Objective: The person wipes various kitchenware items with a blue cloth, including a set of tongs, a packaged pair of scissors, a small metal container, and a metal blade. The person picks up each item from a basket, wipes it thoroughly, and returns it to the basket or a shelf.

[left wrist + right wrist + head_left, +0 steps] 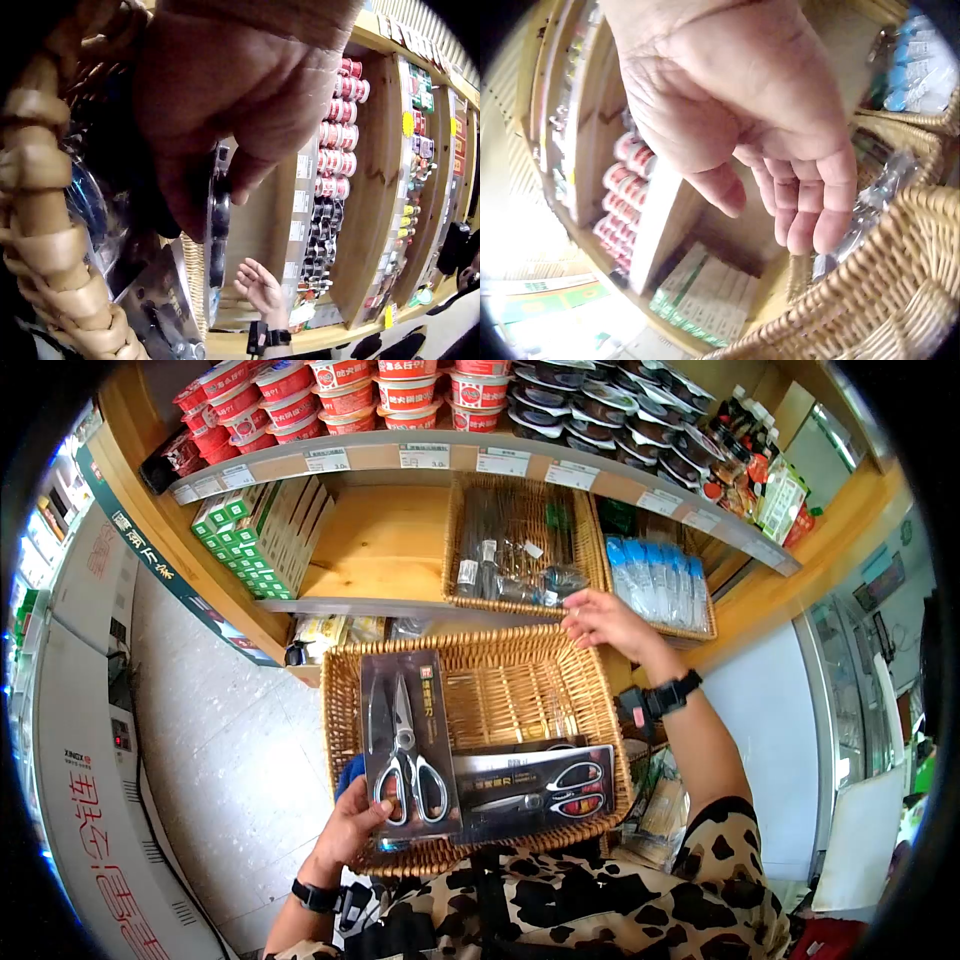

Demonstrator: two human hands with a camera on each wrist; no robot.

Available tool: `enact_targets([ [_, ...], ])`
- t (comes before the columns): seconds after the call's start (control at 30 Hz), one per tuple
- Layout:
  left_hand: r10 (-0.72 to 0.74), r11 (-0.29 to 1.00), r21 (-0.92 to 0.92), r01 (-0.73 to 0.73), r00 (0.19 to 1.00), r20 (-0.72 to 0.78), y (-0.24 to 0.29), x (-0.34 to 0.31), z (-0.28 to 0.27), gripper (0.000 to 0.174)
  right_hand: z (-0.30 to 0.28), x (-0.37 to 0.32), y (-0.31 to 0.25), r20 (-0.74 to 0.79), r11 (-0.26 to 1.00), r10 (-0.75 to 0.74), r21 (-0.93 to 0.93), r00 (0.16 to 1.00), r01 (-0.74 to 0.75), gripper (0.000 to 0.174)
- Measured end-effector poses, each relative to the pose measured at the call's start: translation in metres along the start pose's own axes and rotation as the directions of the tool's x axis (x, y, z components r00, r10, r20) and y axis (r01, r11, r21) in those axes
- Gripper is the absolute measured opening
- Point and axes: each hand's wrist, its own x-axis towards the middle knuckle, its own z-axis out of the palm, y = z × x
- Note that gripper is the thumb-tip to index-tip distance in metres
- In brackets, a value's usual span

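Note:
My left hand (350, 825) pinches the lower left edge of a boxed pair of scissors (405, 735), upright in clear-front dark packaging. In the left wrist view, thumb and fingers lie on either side of the thin pack (218, 225). This pack stands over a wicker basket (490, 642) in front of my body. A second scissors pack (545, 797) lies sideways in the basket's near right part. Past the basket's far right corner is my right hand (612, 628), palm showing and fingers loosely bent with nothing in them, in the right wrist view too.
On the shelf ahead stand green-and-white boxes (265, 535), a wicker basket of dark packaged utensils (520, 550) and another with blue-topped packs (655, 580). Red tubs (345, 400) and dark-lidded packs (610, 410) line the shelf above. A white freezer (80, 760) stands left.

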Motion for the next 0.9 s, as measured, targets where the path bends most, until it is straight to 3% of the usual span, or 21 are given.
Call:
enact_targets([
  [0.1,0.021,1.0,0.021,-0.022,1.0,0.008,-0.012,0.008,-0.014,0.036,-0.033,0.054,0.015,-0.156,0.997,0.076,0.033,0.985,-0.072,0.022],
  [0.2,-0.012,0.999,-0.047,0.011,1.0,-0.023,-0.007,0.012,-0.009,0.037,-0.054,0.108,0.041,-0.244,0.988,0.121,-0.06,0.962,-0.14,0.024],
  [0.3,-0.044,0.999,-0.017,0.043,0.997,-0.065,-0.007,0.016,-0.013,0.037,-0.076,0.147,0.065,-0.244,0.954,0.185,-0.189,0.952,-0.234,0.023],
  [0.37,-0.061,0.998,0.005,0.062,0.994,-0.086,-0.008,0.015,-0.016,0.036,-0.085,0.145,0.057,-0.253,0.972,0.163,-0.126,0.954,-0.199,0.021],
  [0.63,-0.039,0.995,-0.099,0.027,0.992,-0.124,-0.014,0.011,-0.031,0.039,-0.141,0.114,0.028,-0.333,0.918,0.189,-0.272,0.924,-0.287,0.029],
  [0.77,-0.02,0.991,-0.131,0.0,0.989,-0.149,-0.014,0.01,-0.026,0.04,-0.166,0.133,0.034,-0.339,0.913,0.188,-0.287,0.922,-0.291,0.03],
  [0.87,-0.038,0.994,-0.109,0.019,0.984,-0.173,-0.017,0.009,-0.026,0.04,-0.154,0.166,0.046,-0.376,0.919,0.155,-0.285,0.913,-0.273,0.029],
  [0.9,-0.033,0.995,-0.101,0.014,0.982,-0.187,-0.022,0.011,-0.019,0.04,-0.156,0.182,0.05,-0.319,0.891,0.15,-0.367,0.936,-0.268,0.028],
])
